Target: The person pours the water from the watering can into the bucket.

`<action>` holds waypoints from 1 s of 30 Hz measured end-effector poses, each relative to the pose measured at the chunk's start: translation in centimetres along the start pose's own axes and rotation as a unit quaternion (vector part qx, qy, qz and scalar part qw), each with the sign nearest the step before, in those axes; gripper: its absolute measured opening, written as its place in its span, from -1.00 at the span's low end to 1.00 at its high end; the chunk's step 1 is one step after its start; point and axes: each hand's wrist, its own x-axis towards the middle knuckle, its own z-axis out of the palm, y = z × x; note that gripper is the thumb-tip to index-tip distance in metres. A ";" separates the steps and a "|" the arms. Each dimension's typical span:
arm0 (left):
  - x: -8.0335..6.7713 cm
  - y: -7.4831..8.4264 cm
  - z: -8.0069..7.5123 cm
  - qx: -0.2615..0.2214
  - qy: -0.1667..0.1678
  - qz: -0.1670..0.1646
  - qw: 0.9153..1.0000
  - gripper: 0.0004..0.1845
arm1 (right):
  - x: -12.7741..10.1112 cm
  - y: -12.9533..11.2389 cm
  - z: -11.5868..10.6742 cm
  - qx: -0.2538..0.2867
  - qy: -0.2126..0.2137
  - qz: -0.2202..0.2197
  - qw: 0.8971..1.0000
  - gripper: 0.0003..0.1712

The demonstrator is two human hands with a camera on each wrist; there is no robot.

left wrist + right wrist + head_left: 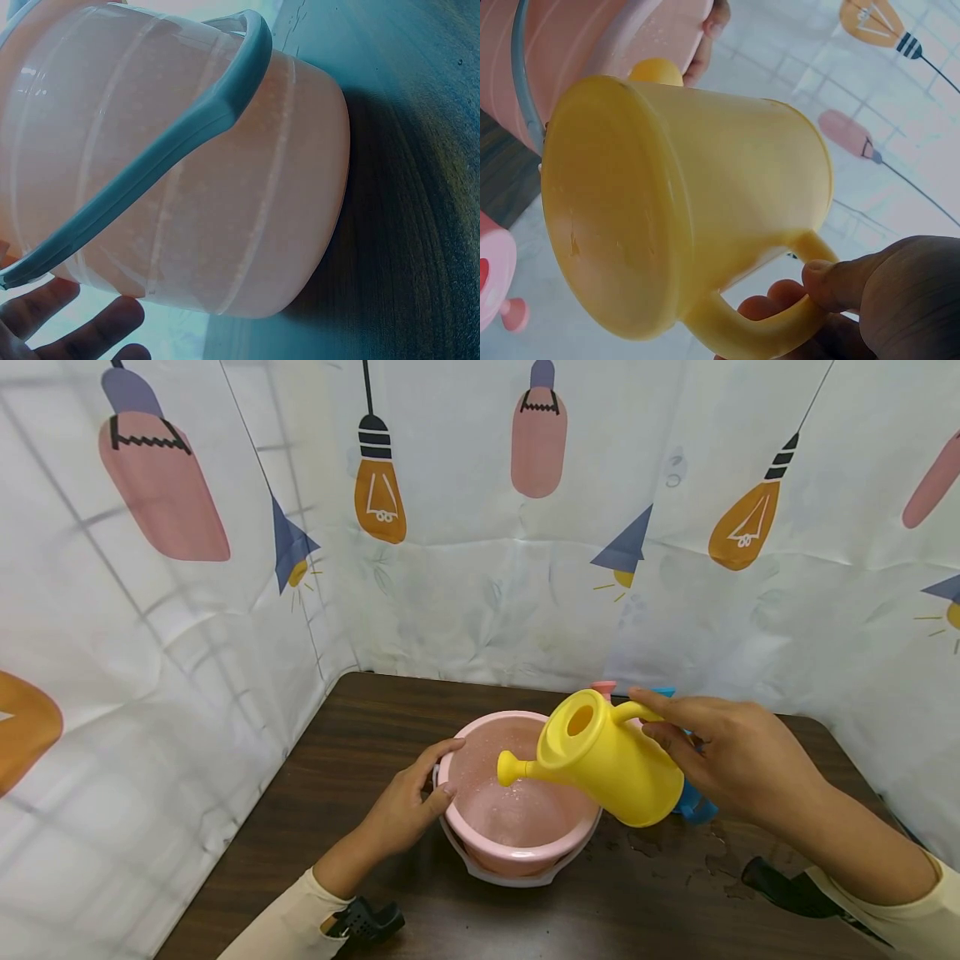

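A pink bucket (517, 852) stands on the dark table, its grey handle (180, 146) lowered against the outside. My left hand (408, 797) holds the bucket's left rim, with thumb and index finger over the edge; other fingers show beside the outer wall in the left wrist view. In my right hand (738, 760) is a yellow watering can (622, 768), gripped by its loop handle (757, 334). The can tilts left, its spout head (512, 768) over the bucket's opening. Droplets and some water show inside the bucket.
Behind the yellow can, mostly hidden, are a blue watering can (696, 806) and a pink watering can (496, 262). Wet patches (716, 852) lie on the table (360, 718) at the right. A printed white curtain (465, 593) hangs behind and at the left.
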 end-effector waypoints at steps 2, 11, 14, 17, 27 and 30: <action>0.0 0.0 0.0 0.000 0.001 0.000 1.000 -0.41 | 0.0 0.0 0.0 0.000 0.001 0.000 1.000 -0.32; 0.0 0.0 0.0 0.004 0.003 0.006 1.000 -0.41 | 0.0 0.0 0.1 0.002 0.007 -0.004 1.000 -0.36; 0.0 0.0 0.0 0.003 0.003 0.005 1.000 -0.42 | 0.1 0.0 0.1 0.001 0.006 -0.003 1.000 -0.36; 0.0 0.0 0.0 0.002 0.002 0.004 1.000 -0.41 | 0.1 -0.1 0.1 0.000 0.004 -0.001 1.000 -0.34; 0.0 0.0 0.0 -0.002 -0.001 -0.001 1.000 -0.41 | 0.1 -0.2 0.0 -0.004 -0.002 0.003 1.000 -0.34; 0.0 0.1 0.0 -0.002 -0.001 -0.002 1.000 -0.41 | 0.1 -0.2 0.0 -0.004 -0.006 0.004 1.000 -0.33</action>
